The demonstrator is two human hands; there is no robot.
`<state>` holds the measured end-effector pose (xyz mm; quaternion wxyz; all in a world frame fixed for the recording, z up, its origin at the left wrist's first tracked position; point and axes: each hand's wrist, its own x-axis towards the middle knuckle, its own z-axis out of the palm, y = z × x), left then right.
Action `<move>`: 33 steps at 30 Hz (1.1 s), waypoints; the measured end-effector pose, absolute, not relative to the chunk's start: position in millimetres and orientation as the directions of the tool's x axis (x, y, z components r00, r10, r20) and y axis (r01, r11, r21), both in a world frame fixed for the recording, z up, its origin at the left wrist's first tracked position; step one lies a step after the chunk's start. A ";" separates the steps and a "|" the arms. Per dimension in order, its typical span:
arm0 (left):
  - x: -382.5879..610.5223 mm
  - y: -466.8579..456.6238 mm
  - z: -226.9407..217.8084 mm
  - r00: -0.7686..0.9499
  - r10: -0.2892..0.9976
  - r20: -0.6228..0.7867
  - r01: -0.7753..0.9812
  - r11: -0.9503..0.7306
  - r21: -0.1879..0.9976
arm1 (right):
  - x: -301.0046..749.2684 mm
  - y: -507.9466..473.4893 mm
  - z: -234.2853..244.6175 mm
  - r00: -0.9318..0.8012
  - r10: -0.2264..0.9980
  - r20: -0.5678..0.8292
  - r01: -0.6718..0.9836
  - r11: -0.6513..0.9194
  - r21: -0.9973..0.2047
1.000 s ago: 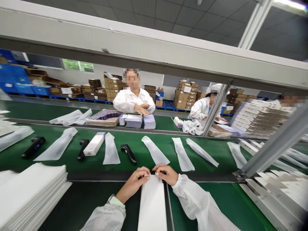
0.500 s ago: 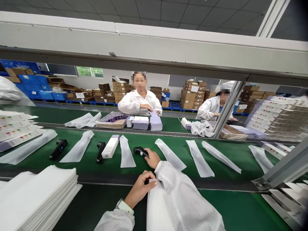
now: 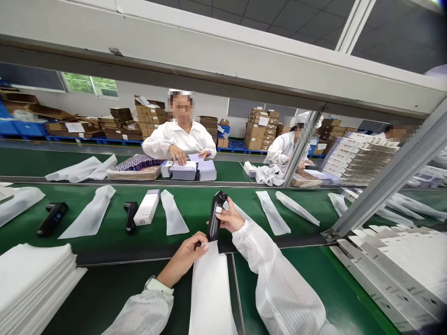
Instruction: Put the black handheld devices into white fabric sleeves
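My right hand (image 3: 231, 217) grips a black handheld device with an angled head (image 3: 214, 223) and holds it upright. The device's lower end is at the mouth of a long white translucent sleeve (image 3: 209, 291); whether it is inside I cannot tell. My left hand (image 3: 186, 256) pinches the sleeve's top edge between thumb and fingers, the rest hanging down toward me. On the green belt beyond lie another black device (image 3: 130, 217), a white and lilac box (image 3: 147, 207) and a flat white sleeve (image 3: 173, 214).
A thick stack of white sleeves (image 3: 35, 284) sits at left, and white cartons (image 3: 394, 274) at right. A metal post (image 3: 387, 172) slants up on the right beneath an overhead beam (image 3: 209, 56). Across the belt, a co-worker (image 3: 181, 135) handles lilac boxes.
My right hand has lifted the black device off the belt and turned it upright, bringing it to the sleeve's mouth. The view has shifted to the right.
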<state>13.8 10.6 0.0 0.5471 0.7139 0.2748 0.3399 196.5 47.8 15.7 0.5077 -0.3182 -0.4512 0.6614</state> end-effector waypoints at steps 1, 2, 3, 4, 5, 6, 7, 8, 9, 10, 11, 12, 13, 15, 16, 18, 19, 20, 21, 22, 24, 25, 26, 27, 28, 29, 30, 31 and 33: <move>15.5 9.6 3.1 0.621 0.762 0.184 0.014 -0.246 0.969 | 196.1 46.4 17.4 -0.284 0.958 0.046 -0.389 -0.071 -0.918; 17.6 9.0 5.5 0.621 0.763 0.183 0.003 -0.235 0.972 | 195.9 45.1 18.5 -0.289 0.956 0.055 -0.391 -0.065 -0.918; 20.0 8.8 7.3 0.617 0.766 0.179 -0.011 -0.219 0.976 | 195.8 43.6 19.3 -0.295 0.953 0.064 -0.387 -0.058 -0.920; 22.6 8.9 8.8 0.608 0.775 0.176 -0.029 -0.200 0.979 | 195.9 41.9 20.0 -0.297 0.952 0.073 -0.381 -0.048 -0.923; 25.5 9.4 10.2 0.595 0.785 0.170 -0.049 -0.176 0.983 | 196.2 39.7 20.7 -0.296 0.951 0.087 -0.369 -0.029 -0.929; 28.6 9.9 11.9 0.583 0.796 0.162 -0.072 -0.148 0.986 | 196.8 37.0 21.8 -0.296 0.949 0.109 -0.352 -0.002 -0.936; 31.6 10.4 14.0 0.574 0.804 0.155 -0.101 -0.118 0.988 | 197.5 33.8 23.3 -0.305 0.942 0.139 -0.325 0.035 -0.945; 34.5 10.7 16.6 0.566 0.810 0.152 -0.136 -0.090 0.987 | 198.5 30.2 25.5 -0.318 0.931 0.179 -0.296 0.082 -0.952; 37.2 10.6 19.9 0.558 0.816 0.151 -0.174 -0.063 0.983 | 199.8 26.4 28.6 -0.336 0.915 0.222 -0.267 0.133 -0.955; 39.6 10.0 23.8 0.552 0.820 0.152 -0.211 -0.039 0.977 | 201.5 22.6 32.4 -0.363 0.895 0.260 -0.240 0.179 -0.954; 41.6 9.0 27.9 0.543 0.825 0.153 -0.243 -0.020 0.970 | 203.6 18.9 36.9 -0.392 0.873 0.290 -0.216 0.219 -0.952; 43.3 7.5 32.2 0.535 0.831 0.153 -0.266 -0.005 0.964 | 206.2 15.7 41.8 -0.419 0.852 0.314 -0.199 0.251 -0.947; 44.6 5.8 36.4 0.529 0.836 0.146 -0.277 0.007 0.961 | 209.0 13.0 46.6 -0.443 0.833 0.332 -0.194 0.273 -0.942; 46.3 2.0 43.7 0.511 0.850 0.126 -0.278 0.025 0.960 | 214.5 9.0 53.7 -0.471 0.810 0.349 -0.235 0.266 -0.935; 46.6 0.4 46.7 0.498 0.859 0.116 -0.274 0.029 0.961 | 216.7 7.5 54.6 -0.474 0.809 0.347 -0.276 0.238 -0.931; 46.3 -1.7 51.4 0.469 0.878 0.100 -0.261 0.030 0.965 | 218.4 4.5 48.6 -0.495 0.814 0.305 -0.341 0.141 -0.930; 45.7 -1.9 53.4 0.451 0.887 0.098 -0.256 0.024 0.966 | 217.5 2.7 41.6 -0.533 0.807 0.256 -0.337 0.076 -0.938; 44.7 -1.7 55.1 0.436 0.894 0.100 -0.252 0.014 0.968 | 215.5 0.7 32.3 -0.578 0.793 0.193 -0.310 0.006 -0.951; 43.5 -1.1 56.6 0.427 0.898 0.104 -0.243 0.004 0.970 | 212.6 -1.3 21.6 -0.619 0.776 0.123 -0.271 -0.064 -0.960; 42.0 0.0 57.9 0.424 0.899 0.108 -0.230 -0.009 0.973 | 209.2 -3.1 10.6 -0.643 0.764 0.055 -0.236 -0.129 -0.963; 38.2 3.0 59.0 0.407 0.905 0.125 -0.188 -0.051 0.981 | 203.5 -3.9 -8.3 -0.633 0.773 -0.038 -0.210 -0.219 -0.953; 35.8 4.8 58.2 0.384 0.912 0.142 -0.159 -0.086 0.984 | 202.4 -2.0 -14.6 -0.597 0.801 -0.050 -0.227 -0.228 -0.947; 33.0 6.8 56.2 0.351 0.922 0.163 -0.119 -0.129 0.985 | 203.0 2.2 -18.5 -0.546 0.837 -0.045 -0.251 -0.214 -0.944; 29.8 8.8 52.6 0.311 0.932 0.184 -0.061 -0.174 0.983 | 205.6 8.6 -20.3 -0.482 0.875 -0.031 -0.272 -0.183 -0.945; 26.1 10.7 47.5 0.282 0.939 0.197 0.016 -0.210 0.978 | 209.9 17.4 -20.4 -0.402 0.916 -0.016 -0.283 -0.140 -0.949; 22.1 12.3 40.8 0.282 0.940 0.189 0.111 -0.228 0.967 | 215.6 28.2 -19.8 -0.307 0.952 -0.002 -0.276 -0.091 -0.957; 17.8 13.7 33.0 0.316 0.935 0.157 0.214 -0.232 0.949 | 222.1 40.6 -19.2 -0.201 0.979 0.008 -0.234 -0.040 -0.972; 13.5 14.8 24.5 0.373 0.922 0.107 0.311 -0.233 0.921 | 228.9 53.8 -19.3 -0.100 0.995 0.019 -0.162 0.003 -0.987; 5.8 16.3 8.0 0.490 0.871 0.010 0.448 -0.262 0.855 | 241.4 79.8 -22.7 0.053 0.997 0.058 0.006 0.058 -0.998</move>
